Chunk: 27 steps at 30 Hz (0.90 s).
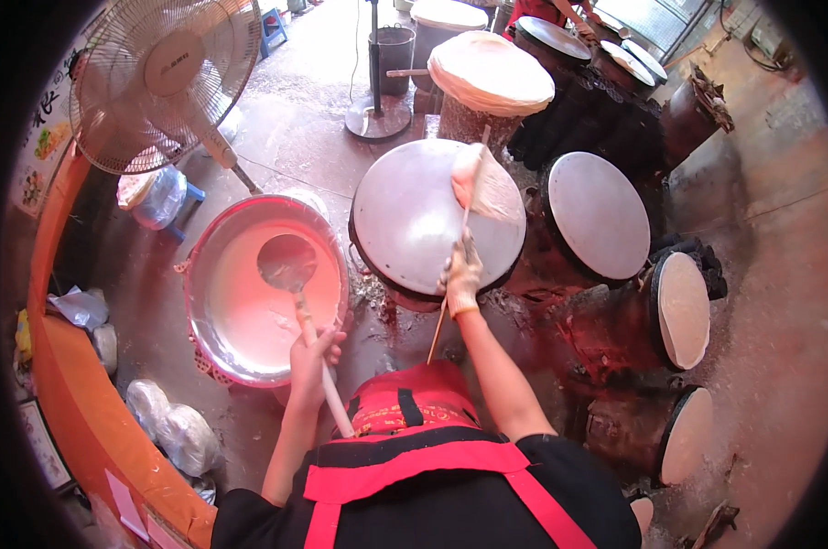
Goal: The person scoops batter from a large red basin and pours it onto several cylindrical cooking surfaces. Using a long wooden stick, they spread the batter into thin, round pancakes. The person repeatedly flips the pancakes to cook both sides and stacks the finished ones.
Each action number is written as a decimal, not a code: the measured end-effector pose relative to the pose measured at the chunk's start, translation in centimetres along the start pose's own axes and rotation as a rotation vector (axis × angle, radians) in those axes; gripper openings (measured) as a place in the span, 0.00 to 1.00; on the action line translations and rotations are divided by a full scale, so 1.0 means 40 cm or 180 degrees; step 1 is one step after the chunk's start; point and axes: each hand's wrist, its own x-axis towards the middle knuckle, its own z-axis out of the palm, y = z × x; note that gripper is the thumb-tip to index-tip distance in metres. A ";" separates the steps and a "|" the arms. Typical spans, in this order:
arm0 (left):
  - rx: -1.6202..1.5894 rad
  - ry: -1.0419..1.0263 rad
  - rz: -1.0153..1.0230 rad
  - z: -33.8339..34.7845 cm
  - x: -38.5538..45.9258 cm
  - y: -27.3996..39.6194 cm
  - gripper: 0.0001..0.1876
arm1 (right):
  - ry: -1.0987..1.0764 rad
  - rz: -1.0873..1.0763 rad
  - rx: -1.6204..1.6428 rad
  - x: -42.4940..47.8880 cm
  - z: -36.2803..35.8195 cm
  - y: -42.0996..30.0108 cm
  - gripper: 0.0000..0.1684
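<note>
My left hand (315,357) is closed around the long pale handle of a metal ladle (287,264), whose round head is over a big basin (201,274) of pale batter (249,302). In a glove, my right hand (464,271) grips a thin wooden stick (441,322) above the near right part of a round metal griddle (407,213). The stick's far part lies across a folded, thin pale flatbread (496,192) at the griddle's right side.
More round griddles, one bare (599,213) and one with a flatbread (685,309), curve along the right. A flatbread stack (493,68) stands beyond. An electric fan (173,65) is at upper left. Another person's hand (584,31) is near the far griddles.
</note>
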 end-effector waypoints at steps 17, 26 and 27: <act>-0.0705 0.0088 -0.0486 -0.129 -0.006 -0.075 0.05 | -0.0586 0.0443 -0.0591 -0.027 -0.041 -0.065 0.22; -0.0474 0.0546 -0.0240 -0.080 0.004 -0.151 0.09 | -0.0214 0.0205 -0.0862 0.026 -0.263 -0.132 0.19; -0.0488 0.0652 -0.0267 -0.071 -0.004 -0.156 0.09 | -0.0135 0.0205 -0.0892 0.037 -0.231 -0.158 0.21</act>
